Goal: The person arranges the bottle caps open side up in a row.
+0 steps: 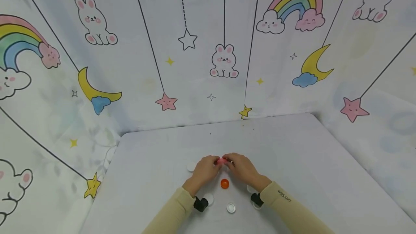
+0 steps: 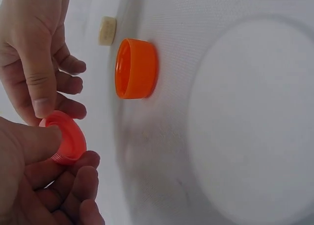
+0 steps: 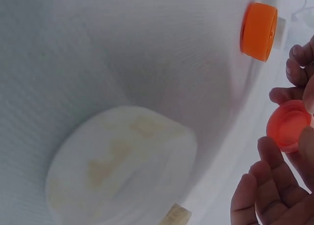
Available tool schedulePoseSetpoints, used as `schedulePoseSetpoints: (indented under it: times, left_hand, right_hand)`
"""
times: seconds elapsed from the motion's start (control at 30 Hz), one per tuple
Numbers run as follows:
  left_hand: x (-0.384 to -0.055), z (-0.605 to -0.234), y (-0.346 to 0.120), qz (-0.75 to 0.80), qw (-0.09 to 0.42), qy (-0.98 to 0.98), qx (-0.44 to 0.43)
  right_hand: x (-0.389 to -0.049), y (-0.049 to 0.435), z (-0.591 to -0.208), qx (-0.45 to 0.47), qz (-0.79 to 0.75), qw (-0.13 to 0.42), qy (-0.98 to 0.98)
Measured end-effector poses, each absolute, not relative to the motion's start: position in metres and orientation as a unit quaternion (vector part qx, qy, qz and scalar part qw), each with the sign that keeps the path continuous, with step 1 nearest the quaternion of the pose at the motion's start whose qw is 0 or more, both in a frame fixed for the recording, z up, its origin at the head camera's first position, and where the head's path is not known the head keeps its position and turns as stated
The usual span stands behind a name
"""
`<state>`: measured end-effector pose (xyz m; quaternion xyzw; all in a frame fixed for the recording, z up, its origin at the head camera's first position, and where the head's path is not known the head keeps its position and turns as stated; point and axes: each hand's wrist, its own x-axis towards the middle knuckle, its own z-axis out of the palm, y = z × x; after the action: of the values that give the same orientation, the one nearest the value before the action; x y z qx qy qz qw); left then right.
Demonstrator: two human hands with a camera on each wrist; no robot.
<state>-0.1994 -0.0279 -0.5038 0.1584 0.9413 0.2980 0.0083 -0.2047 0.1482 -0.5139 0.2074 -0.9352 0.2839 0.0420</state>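
Note:
In the head view a red plastic bottle cap point(image 1: 222, 161) is held between both hands above the white table. My left hand point(image 1: 206, 169) pinches it, the thumb reaching into its hollow and the fingers outside, as the left wrist view shows of the red cap point(image 2: 73, 137). My right hand point(image 1: 242, 167) grips the opposite rim with thumb and fingertips; its other fingers are loosely bent. On the table nearer the body sits an orange cap point(image 1: 224, 183), its hollow facing up, touched by neither hand.
White round lids lie about the hands: one lid point(image 1: 191, 168) beyond the left hand, another lid point(image 1: 209, 199) by the left wrist, a ringed lid point(image 1: 231, 208) in front. A stained white lid point(image 3: 122, 166) lies under the right wrist. A small beige piece point(image 2: 107, 31) stands past the orange cap.

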Motion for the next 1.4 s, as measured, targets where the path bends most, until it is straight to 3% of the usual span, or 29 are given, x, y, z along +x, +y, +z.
schedulePoseSetpoints:
  times: [0.33,0.73,1.13,1.4]
  left_hand:
    - [-0.204,-0.510,-0.030,0.370,0.050,0.917,0.141]
    - [-0.212,-0.512,-0.041,0.470,0.115,0.870,0.094]
    - [-0.209,-0.507,-0.041,0.487,0.116,0.860,0.095]
    - [-0.207,-0.512,-0.038,0.446,0.097,0.880,0.131]
  right_hand:
    - [-0.204,0.150,-0.516,0.199,0.268,0.046,-0.941]
    - [-0.202,0.146,-0.517,0.241,0.247,0.097,-0.933]
    - [-0.200,0.148,-0.513,0.248,0.243,0.095,-0.933]
    - [-0.200,0.149,-0.511,0.231,0.231,0.042,-0.944]
